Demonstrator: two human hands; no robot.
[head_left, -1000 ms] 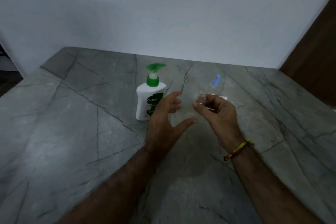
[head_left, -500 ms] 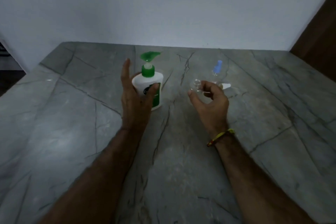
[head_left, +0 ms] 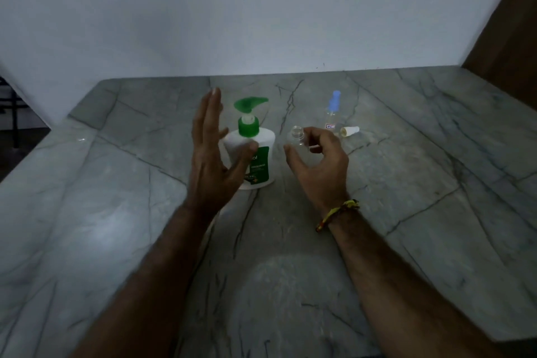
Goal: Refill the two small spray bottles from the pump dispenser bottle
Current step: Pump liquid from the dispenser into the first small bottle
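Overhead, dim light falls on a veined grey marble counter against a plain wall.

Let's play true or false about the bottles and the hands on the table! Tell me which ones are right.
1. The right hand holds a small clear bottle with no cap on. True.
2. The pump bottle has a blue top. False: its pump is green.
3. The spray bottle with the blue top stands on the table. True.
4. The white cap is held in the left hand. False: it lies on the table beside the blue-topped bottle.
5. The pump bottle lies on its side. False: it stands upright.
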